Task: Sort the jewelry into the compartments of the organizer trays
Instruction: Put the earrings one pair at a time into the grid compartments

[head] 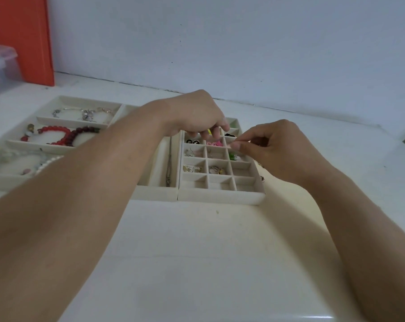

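Head view: two hands (197, 115) pinching tiny items over two trays (220, 197).

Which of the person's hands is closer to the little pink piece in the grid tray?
Left. The left hand hovers just above the pink piece, fingertips nearly touching; the right hand is off to its right.
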